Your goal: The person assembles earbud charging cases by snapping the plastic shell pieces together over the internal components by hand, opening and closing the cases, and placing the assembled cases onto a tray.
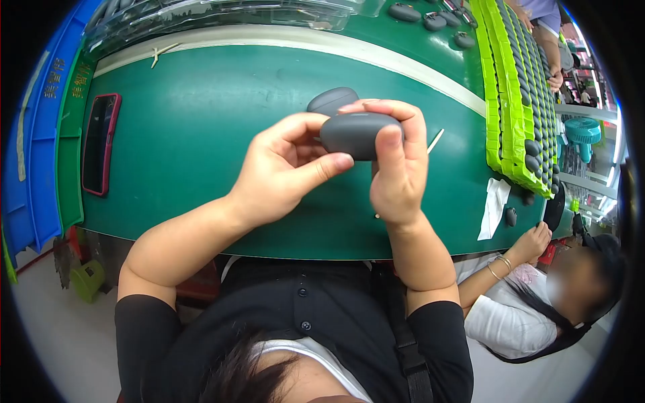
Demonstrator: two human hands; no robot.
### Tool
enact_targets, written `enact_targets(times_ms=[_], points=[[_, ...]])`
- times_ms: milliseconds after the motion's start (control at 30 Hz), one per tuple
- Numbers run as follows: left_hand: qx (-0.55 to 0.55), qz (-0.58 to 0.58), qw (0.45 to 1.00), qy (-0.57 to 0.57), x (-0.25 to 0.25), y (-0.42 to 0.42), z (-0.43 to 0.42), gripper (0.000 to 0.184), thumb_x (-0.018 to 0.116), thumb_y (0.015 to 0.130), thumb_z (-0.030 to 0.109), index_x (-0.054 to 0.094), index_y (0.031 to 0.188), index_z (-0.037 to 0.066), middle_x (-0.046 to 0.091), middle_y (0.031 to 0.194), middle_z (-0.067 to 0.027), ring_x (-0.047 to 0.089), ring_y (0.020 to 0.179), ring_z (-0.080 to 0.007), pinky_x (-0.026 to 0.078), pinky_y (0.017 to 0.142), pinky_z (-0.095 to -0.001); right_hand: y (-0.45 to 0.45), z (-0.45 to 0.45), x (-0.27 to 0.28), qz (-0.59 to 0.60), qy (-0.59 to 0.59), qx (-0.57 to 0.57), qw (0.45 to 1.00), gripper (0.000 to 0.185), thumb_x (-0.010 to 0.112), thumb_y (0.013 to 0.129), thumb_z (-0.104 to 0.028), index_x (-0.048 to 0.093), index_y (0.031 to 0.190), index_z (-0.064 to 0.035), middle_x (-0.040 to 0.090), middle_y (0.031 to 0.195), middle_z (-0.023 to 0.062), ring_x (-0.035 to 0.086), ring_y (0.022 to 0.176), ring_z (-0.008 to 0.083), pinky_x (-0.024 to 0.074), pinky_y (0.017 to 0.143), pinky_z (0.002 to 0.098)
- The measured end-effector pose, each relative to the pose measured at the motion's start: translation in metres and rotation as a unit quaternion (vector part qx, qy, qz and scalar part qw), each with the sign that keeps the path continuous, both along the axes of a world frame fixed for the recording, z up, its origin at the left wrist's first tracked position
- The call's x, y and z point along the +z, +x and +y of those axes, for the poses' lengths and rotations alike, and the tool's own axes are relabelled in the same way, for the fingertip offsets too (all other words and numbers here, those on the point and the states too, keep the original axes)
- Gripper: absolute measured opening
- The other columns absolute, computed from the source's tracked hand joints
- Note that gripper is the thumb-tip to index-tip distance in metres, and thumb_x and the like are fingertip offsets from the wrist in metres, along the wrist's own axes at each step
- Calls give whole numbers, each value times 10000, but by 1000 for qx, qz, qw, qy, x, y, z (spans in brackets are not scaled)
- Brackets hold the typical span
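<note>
A smooth, dark grey, oval earbud case (359,138) is held between my two hands above the green table. My left hand (279,161) grips its left end, the thumb along the lower edge and the other fingers partly hidden behind. On the right end, my right hand (401,158) presses its thumb on the near face, with fingers curled over the top. Just beyond the left fingers is a second dark grey case (331,99), partly covered by that hand; whether it touches the fingers I cannot tell.
A phone (101,144) in a red case lies left, beside blue and green bins (44,134). Bright green trays (500,101) full of dark cases stand right, near a white cloth (494,207). Loose cases (435,21) lie at the back. Co-workers' hands (534,242) are at right.
</note>
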State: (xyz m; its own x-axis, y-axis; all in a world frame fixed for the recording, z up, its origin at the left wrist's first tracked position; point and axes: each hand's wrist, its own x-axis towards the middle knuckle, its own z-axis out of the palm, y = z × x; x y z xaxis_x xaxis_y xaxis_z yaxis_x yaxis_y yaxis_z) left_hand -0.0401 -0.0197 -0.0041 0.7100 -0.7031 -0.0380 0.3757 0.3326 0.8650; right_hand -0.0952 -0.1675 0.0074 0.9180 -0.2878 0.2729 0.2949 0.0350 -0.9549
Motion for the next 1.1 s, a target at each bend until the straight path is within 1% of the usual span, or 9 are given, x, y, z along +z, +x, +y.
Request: enact_targets(times_ms=[67,200,433,533,567,633,667,800,1100], points=[[25,-81,996,26,1,6,5,425,664,832,-6,470,1209,-33,600,1048,-108,617,928,-161,516,825,-285,1,-9,5,38,-14,13,999,370,550,946,-256,510,1181,28,592,1041,113,567,962,146,447,873,282],[68,-183,979,62,10,12,9,610,661,827,-21,323,1334,-13,598,1077,-153,616,967,-201,511,864,-319,1,-15,7,64,-7,50,997,299,632,888,-93,558,1157,14,587,1026,74,571,924,133,457,825,259],[63,-297,951,61,1,9,9,756,679,808,-25,205,1395,12,602,1072,-182,627,942,-202,506,848,-313,-2,-20,8,135,51,8,990,262,581,930,-166,550,1123,9,560,964,58,556,867,92,465,711,211],[79,-165,983,14,7,11,8,640,653,835,-24,267,1341,40,605,1070,-195,622,975,-214,505,850,-303,-1,-16,4,85,25,-46,995,368,637,892,-182,481,1175,-6,515,996,72,556,859,101,488,664,222],[85,-117,989,-1,9,14,8,609,646,842,-23,282,1326,47,606,1071,-198,621,983,-217,504,851,-301,0,-14,5,24,-40,-38,998,550,761,770,-132,442,1202,-13,493,1028,95,568,885,135,532,688,248],[83,-81,993,-6,12,19,11,524,626,859,-22,319,1277,55,607,1072,-209,626,977,-219,516,839,-303,2,-15,4,-65,-155,-33,985,631,832,648,-71,476,1165,-10,489,1062,121,578,926,172,573,727,278],[78,-70,994,-6,12,20,12,520,627,859,-21,322,1274,53,607,1074,-212,628,973,-218,520,835,-306,3,-21,3,-118,-298,-32,947,565,825,629,-12,520,1104,-13,491,1082,127,583,958,190,589,748,286],[87,-51,995,-26,13,18,9,443,653,832,-37,394,1184,39,635,978,-162,647,916,-185,533,781,-266,6,-16,-2,-101,-148,-33,983,483,813,625,38,558,1033,-8,512,1060,124,590,949,187,586,756,293],[98,-137,985,-37,6,17,13,298,680,817,-27,511,1056,29,610,943,-91,618,857,-133,516,738,-244,1,-19,3,-99,-229,-37,968,420,847,595,-22,603,936,7,590,960,130,626,889,193,593,696,289]])
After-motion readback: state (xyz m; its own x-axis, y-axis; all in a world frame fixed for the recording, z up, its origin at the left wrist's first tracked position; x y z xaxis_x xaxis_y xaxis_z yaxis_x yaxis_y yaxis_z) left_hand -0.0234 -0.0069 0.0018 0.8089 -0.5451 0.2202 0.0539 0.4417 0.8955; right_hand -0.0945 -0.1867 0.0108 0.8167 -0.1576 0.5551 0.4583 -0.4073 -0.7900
